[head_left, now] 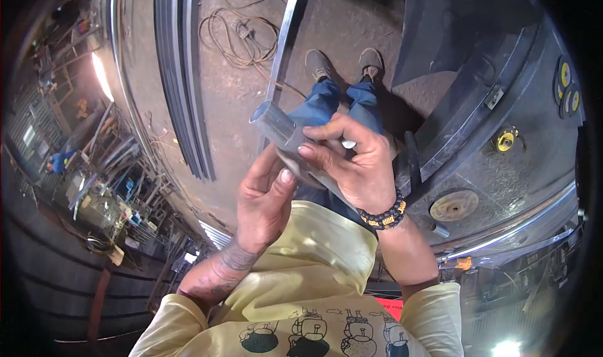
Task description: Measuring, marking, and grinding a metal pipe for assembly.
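A short grey metal pipe (274, 124) is held at a slant in front of my waist, its open end up and to the left. My left hand (265, 197) is closed around its underside, the thumb near a rounded, shiny part lower down. My right hand (363, 162) is closed too, thumb and forefinger pressed against the pipe's upper side. A small white tip (348, 144) shows between the right hand's fingers; what it belongs to is hidden. The lower end of the pipe is partly covered by my right hand.
Long dark metal bars (178, 74) and a coiled cable (242, 39) lie on the floor at left. To the right, a dark metal surface (496, 187) carries a round metal disc (453, 205), a yellow tape roll or disc (505, 139) and several black-and-yellow discs (566, 87).
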`<state>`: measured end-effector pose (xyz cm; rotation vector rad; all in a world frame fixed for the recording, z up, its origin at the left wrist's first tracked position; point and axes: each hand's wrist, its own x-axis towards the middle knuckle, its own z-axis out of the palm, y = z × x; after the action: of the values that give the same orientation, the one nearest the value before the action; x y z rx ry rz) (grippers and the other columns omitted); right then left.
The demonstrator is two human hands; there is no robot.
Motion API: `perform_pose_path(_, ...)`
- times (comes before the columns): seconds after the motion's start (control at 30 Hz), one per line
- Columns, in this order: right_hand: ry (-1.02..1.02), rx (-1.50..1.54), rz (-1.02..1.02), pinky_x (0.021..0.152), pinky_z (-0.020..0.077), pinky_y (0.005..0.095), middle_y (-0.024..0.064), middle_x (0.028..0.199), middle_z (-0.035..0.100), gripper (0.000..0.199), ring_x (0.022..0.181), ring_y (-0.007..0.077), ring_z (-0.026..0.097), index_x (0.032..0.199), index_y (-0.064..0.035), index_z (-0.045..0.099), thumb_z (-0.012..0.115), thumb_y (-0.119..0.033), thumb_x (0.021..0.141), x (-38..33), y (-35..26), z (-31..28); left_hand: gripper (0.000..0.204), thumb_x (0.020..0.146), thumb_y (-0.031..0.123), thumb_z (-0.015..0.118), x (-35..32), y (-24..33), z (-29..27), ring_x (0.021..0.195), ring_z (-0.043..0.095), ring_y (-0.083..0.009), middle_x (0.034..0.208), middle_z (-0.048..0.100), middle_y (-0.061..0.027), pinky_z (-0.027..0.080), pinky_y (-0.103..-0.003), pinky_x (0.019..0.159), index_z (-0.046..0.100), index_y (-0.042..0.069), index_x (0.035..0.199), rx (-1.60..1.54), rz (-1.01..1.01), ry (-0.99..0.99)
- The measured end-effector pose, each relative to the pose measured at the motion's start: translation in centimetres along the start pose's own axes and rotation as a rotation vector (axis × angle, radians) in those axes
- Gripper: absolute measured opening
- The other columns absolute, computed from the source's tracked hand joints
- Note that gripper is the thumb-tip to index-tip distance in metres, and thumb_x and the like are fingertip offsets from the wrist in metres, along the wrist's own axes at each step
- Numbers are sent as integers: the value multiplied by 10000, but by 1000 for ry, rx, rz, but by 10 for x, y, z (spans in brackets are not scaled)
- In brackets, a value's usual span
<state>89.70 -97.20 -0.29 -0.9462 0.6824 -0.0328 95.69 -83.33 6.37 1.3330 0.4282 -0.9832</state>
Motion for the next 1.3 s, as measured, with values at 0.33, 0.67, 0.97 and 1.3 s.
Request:
perform_pose_path(0.33,31,-111,-150,543,350,225,-7,664,484,151,586,59,406,878,-15,691,759,36,754,1,7,-1,460,927,98,655,14,-17,6,1168,538,-170,1279,590,-90,411,-337,1024,495,-27,1340,-53,38,51)
perform_pose_path(0.67,14,-122,-141,566,344,208,-27,683,482,205,595,55,389,878,-23,681,731,94,718,5,1,0,506,918,126,670,28,-22,-6,1185,511,-158,1289,554,-59,390,-344,1036,450,43,1367,-211,-11,-145)
perform_pose_path(0.97,-44,-265,-210,563,343,216,-13,669,470,243,599,70,396,890,-10,682,691,140,699,8,-3,-5,580,925,186,671,34,-25,-8,1227,476,-168,1288,510,-60,374,-350,1059,367,47,1399,-223,-50,-255)
perform_pose_path(1.3,-140,-339,-334,611,371,291,55,725,566,133,666,150,463,888,59,641,707,-9,796,-5,-19,-11,493,868,104,720,61,-28,-18,1110,564,-148,1180,574,-56,440,-323,975,446,43,1273,-364,-136,-480)
